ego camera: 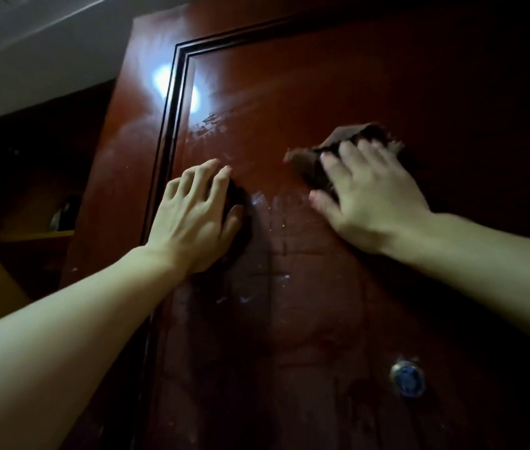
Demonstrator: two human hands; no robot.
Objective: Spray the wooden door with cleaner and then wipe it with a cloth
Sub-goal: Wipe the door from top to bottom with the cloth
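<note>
While left hand (197,216) braces door (289,76), right hand (370,196) presses cloth (315,160).

Both hands on door (289,92) panel: left hand (195,219) near panel's left moulding (172,125), right hand (367,196) to its right w/ cloth (315,164) under fingers. Peephole (408,378) below right hand, toward door's lower part.

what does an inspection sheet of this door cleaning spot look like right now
surface: wooden door, glossy, wet streaks and droplets mid-panel
job's things: brown cloth against the door; no spray bottle seen
clutter: nothing seen
grips: right hand presses the cloth with spread fingers; left hand rests on the door, fingers slightly bent, holding nothing
cables: nothing seen
surroundings: round blue-centred fitting low on the door; dim shelf at left; pale ceiling
</note>
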